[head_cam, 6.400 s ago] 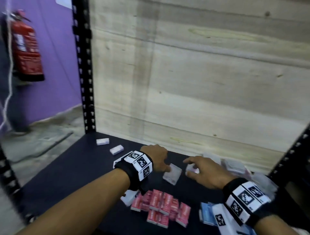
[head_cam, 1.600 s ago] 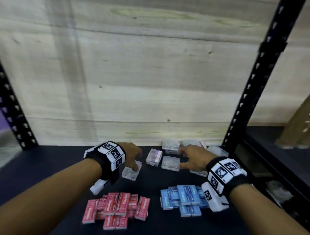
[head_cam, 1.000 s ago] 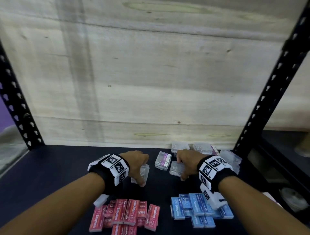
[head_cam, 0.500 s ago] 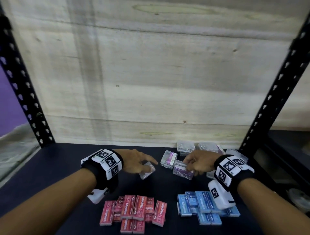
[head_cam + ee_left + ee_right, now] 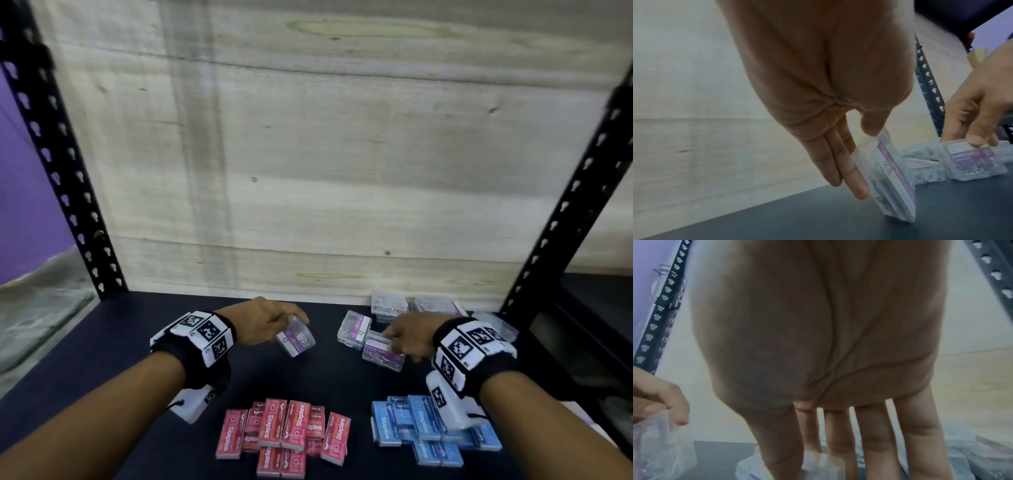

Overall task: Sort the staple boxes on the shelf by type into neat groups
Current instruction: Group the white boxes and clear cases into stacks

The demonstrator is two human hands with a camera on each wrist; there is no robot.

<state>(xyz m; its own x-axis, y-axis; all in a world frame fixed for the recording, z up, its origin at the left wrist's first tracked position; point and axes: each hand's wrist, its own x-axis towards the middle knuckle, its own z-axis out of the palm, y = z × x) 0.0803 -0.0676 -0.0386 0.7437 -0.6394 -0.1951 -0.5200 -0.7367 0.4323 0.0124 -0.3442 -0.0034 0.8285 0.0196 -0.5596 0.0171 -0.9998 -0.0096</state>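
We're mid-sort on the dark shelf [image 5: 102, 342], w/ the clear paper-clip boxes as the group still loose. Taking the red staple boxes [image 5: 284, 435] as our landmark: they sit bunched at the front edge, and the blue staple boxes [image 5: 431, 431] lie in their own bunch just to the right, apart from them. Behind the red bunch our left hand [image 5: 260, 323] pinches a clear box w/ purple label [image 5: 296, 339] between thumb and straight fingers; the left wrist view shows it tilted on edge, one corner touching or nearly touching the shelf. Behind and right of the reds, our right hand [image 5: 411, 337] has thumb and fingers curled onto the top of a second clear box marked "PAPER CLIP" [image 5: 382, 353], which looks flat on the shelf. A third clear box [image 5: 354, 330] stands on its side just beside it, and more clear boxes [image 5: 411, 306] sit at the back by the wooden panel [image 5: 325, 154]. Judging by this, red and blue are approx. done; the step in hand is gathering the clear boxes. Next move prob. calls for laying the left box flat and bringing it over to the others, labels same way, w/o knocking the upright one.
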